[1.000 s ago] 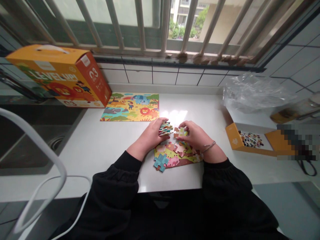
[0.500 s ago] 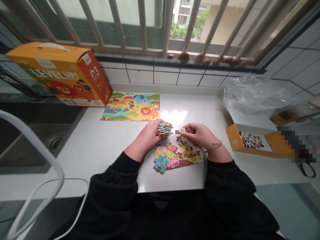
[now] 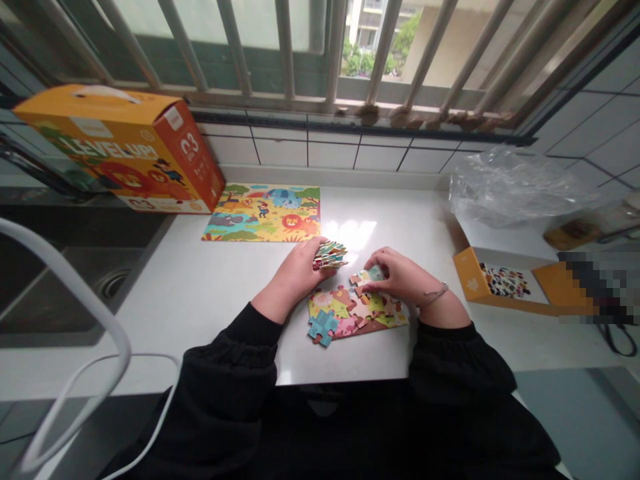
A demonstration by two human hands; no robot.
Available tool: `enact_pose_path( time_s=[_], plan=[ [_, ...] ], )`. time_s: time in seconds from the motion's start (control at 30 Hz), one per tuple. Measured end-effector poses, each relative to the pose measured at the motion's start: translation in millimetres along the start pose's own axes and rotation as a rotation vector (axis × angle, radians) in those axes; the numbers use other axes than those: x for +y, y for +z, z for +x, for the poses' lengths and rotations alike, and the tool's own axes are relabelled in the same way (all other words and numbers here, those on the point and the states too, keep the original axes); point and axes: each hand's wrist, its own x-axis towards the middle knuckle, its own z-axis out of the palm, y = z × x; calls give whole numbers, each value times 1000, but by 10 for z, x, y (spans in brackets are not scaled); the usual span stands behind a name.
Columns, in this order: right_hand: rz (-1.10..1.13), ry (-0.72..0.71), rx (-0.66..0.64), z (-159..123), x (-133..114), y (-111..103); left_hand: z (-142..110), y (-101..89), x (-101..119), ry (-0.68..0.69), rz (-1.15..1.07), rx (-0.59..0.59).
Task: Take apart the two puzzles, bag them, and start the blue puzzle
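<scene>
A thick stack of puzzle pieces [image 3: 331, 255] is clasped in the left hand [image 3: 303, 267], with the thumb and fingers closed around it. The pieces are pressed together unevenly, so that a ragged fan of edges is shown toward the right hand [image 3: 399, 270]; pale card layers are striped with green, teal, orange and dark red. Between the thumb and fingertips of the right hand, a single light-coloured puzzle piece [image 3: 364, 275] is pinched. Its visible face is marked with pale green and teal, and with pinkish brown toward its near left side; part of it is covered by the fingers. Whether the pieces below are touched by it cannot be told.

Just below both grips, a colourful board [image 3: 385, 328] is laid flat, printed in yellow-green, pink and brown. It is partly overlaid by loose pale-pink pieces, nearest to the right hand. At its near left corner, below the left hand, a teal piece [image 3: 323, 325] with rounded knobs is set, its edge extended past the board. Beyond the left grip, a bright animal picture [image 3: 260, 213] is laid flat, on which red lions, blue elephants and a grey hippo are shown.
</scene>
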Motion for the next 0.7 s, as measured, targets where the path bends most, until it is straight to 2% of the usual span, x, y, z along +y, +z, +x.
enact_pose_path(
  time_s=[0.1, 0.2, 0.3, 0.43, 0.6, 0.7],
  plan=[
    [47, 69, -26, -22, -38, -22, -5, 9, 25, -40, -18, 4],
    [138, 63, 49, -38, -126, -45, -6, 12, 43, -68, -23, 4],
    [208, -23, 169, -18, -247, -20, 0, 22, 52, -78, -41, 3],
    [212, -166, 224, 81, -355, 125, 13, 49, 52, -48, -76, 0],
    [85, -351, 327, 196, -301, 262, 23, 59, 17, 20, -24, -7],
    [124, -373, 327, 204, -241, 267, 23, 49, -9, 54, -9, -28]
  ],
)
